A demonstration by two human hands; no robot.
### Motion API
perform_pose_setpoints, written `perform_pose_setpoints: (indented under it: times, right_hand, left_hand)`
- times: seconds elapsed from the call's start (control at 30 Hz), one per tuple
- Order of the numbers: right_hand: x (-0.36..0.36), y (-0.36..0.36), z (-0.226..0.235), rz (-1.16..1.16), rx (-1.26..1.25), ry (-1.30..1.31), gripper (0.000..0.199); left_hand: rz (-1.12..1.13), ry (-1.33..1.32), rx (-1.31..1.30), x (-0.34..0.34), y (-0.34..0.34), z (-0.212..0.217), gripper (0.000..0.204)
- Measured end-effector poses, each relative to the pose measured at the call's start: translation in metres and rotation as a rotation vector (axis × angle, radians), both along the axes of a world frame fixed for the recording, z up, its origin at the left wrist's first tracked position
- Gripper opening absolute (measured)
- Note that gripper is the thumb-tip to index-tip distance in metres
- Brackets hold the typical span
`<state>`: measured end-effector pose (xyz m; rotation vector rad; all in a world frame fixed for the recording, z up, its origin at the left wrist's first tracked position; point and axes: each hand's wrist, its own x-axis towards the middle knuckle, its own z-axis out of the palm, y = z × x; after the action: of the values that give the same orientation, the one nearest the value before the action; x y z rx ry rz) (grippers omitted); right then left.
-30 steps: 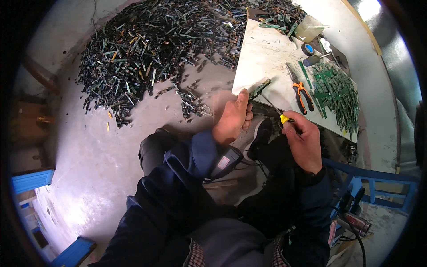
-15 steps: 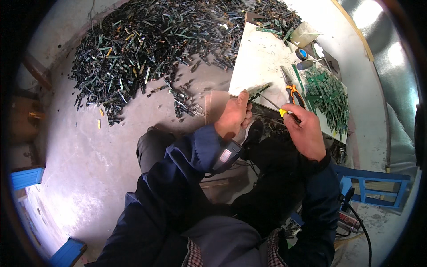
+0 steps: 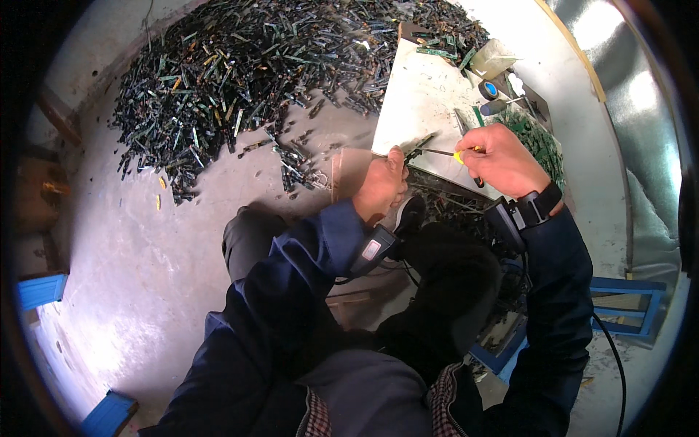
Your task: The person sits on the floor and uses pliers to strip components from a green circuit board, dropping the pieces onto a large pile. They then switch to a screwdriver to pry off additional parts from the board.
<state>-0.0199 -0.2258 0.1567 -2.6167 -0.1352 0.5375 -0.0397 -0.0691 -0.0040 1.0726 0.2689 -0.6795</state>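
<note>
The left hand (image 3: 378,186) was closed around 1 narrow green circuit strip (image 3: 421,143), with the fingers curled tight and the strip sticking out past the thumb, over the near edge of the pale work board (image 3: 415,95). The right hand (image 3: 502,160) was also closed, gripping 1 screwdriver (image 3: 445,153) by its yellow handle; the thin metal shaft pointed left and its tip met the strip just beside the left thumb. Both hands were over the near edge of the board, close together but not touching.

The board was flat, light grey and scratched. On its far right part stood 1 small roll of tape (image 3: 489,89) with a blue centre, and beside that 1 heap of green circuit boards (image 3: 535,138). To the left of the board, on the smooth concrete floor (image 3: 145,262), lay 1 very large pile of dark strips (image 3: 247,73), too many to count, thin and stick-shaped. 2 blue stools (image 3: 44,290) showed far left of the board.
</note>
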Motion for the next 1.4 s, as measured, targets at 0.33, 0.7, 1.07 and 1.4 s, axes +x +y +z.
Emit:
perform_pose_setpoints:
  times: [0.33,0.7,1.07,1.4]
  right_hand:
    - [0.014,0.036,0.016,0.324,-0.389,-0.227,0.013]
    - [0.032,0.016,0.02,0.23,-0.194,0.049,0.018]
    - [0.034,0.027,0.022,0.27,-0.255,0.047,0.016]
    - [0.037,0.014,0.019,0.255,-0.171,0.068,0.015]
  left_hand:
    - [0.008,0.051,-0.024,0.001,0.001,0.004,0.047]
    - [-0.003,-0.004,-0.122,0.0,0.002,-0.005,0.047]
    - [-0.011,0.038,-0.127,0.002,0.003,-0.005,0.044]
    - [0.036,-0.046,-0.127,-0.001,-0.001,-0.005,0.044]
